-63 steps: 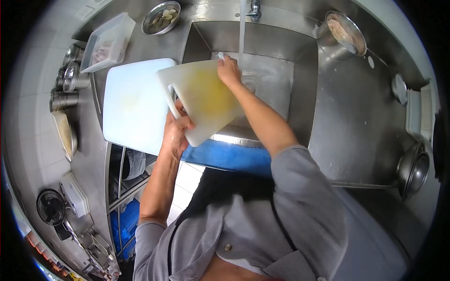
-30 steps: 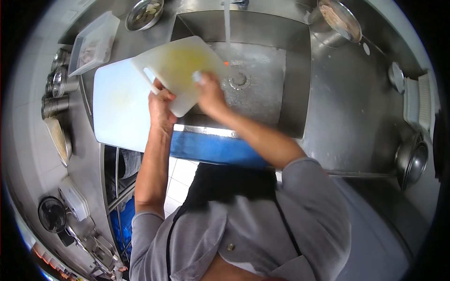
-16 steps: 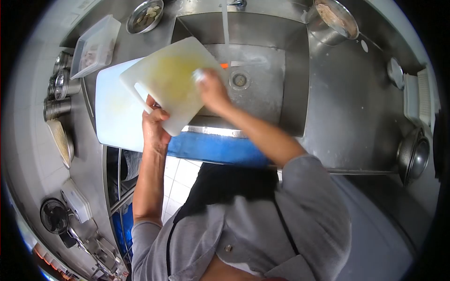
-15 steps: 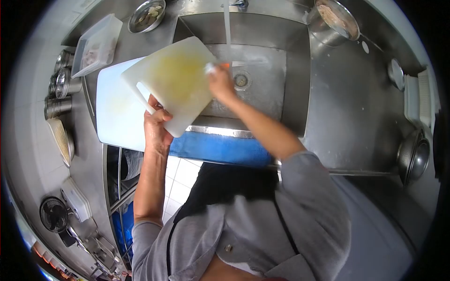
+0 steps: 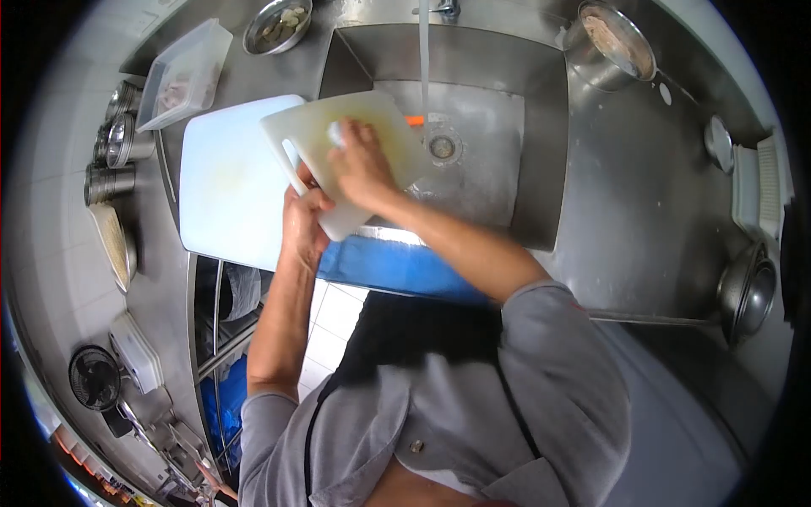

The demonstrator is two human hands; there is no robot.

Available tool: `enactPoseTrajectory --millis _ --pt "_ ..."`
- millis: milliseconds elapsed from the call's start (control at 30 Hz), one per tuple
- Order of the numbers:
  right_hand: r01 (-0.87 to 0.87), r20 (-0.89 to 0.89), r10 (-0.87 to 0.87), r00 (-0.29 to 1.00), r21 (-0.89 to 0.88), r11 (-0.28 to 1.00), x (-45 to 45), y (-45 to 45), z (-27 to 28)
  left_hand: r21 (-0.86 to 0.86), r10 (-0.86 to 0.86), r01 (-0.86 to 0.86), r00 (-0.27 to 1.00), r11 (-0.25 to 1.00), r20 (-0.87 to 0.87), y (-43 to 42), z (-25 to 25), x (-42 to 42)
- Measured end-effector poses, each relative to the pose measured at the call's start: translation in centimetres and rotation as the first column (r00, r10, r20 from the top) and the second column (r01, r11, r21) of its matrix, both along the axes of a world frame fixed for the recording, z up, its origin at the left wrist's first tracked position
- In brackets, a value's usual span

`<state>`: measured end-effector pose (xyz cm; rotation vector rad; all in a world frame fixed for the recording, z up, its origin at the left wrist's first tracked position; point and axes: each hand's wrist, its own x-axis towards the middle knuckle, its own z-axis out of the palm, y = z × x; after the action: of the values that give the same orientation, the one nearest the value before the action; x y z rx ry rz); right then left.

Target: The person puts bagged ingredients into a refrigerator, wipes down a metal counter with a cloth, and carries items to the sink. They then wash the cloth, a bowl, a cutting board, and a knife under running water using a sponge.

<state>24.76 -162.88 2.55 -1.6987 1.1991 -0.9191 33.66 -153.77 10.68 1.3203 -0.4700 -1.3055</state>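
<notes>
A pale cutting board [image 5: 398,160] with a yellow stain is tilted over the left part of the sink [image 5: 481,182]. My left hand [image 5: 306,215] grips it by its lower left edge, near the handle slot, fingers partly hidden behind the board. On the board's face lies my right hand [image 5: 361,169], pressing a small white pad [image 5: 335,133], mostly covered by the fingers. Water [image 5: 424,68] runs from the tap [image 5: 448,8] into the sink. An orange-handled item [image 5: 415,120] rests in the sink beside the board. A larger white board [image 5: 228,186] lies on the counter to the left.
A plastic tub [image 5: 187,76] and a metal bowl [image 5: 277,25] stand at the back left. Steel containers [image 5: 110,184] line the left wall. On the right are a metal pot [image 5: 610,46], a small bowl [image 5: 718,142], white racks [image 5: 747,186] and stacked bowls [image 5: 748,291].
Over the last half second, my right hand has moved left from the board's right edge onto its middle with the white pad. The board and my left hand appear further right.
</notes>
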Motion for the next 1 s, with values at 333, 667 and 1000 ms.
enactPoseTrajectory --millis 333,667,1000 --pt "-0.037 0.179 0.07 0.981 -0.181 0.983 1.3 -1.5 0.1 -0.018 -0.061 0.06 0.994 0.998 -0.093 -0.8 1.6 -0.4" --pt "-0.062 0.253 0.137 0.958 -0.283 0.957 1.1 -2.7 4.1 0.141 -0.198 0.202 0.979 0.969 -0.044 -1.3 1.2 -1.2" --pt "0.147 0.112 -0.146 0.983 0.001 0.989 0.5 -5.9 -4.7 0.02 -0.043 0.042 0.999 0.999 0.031 -3.5 0.0 -1.4"
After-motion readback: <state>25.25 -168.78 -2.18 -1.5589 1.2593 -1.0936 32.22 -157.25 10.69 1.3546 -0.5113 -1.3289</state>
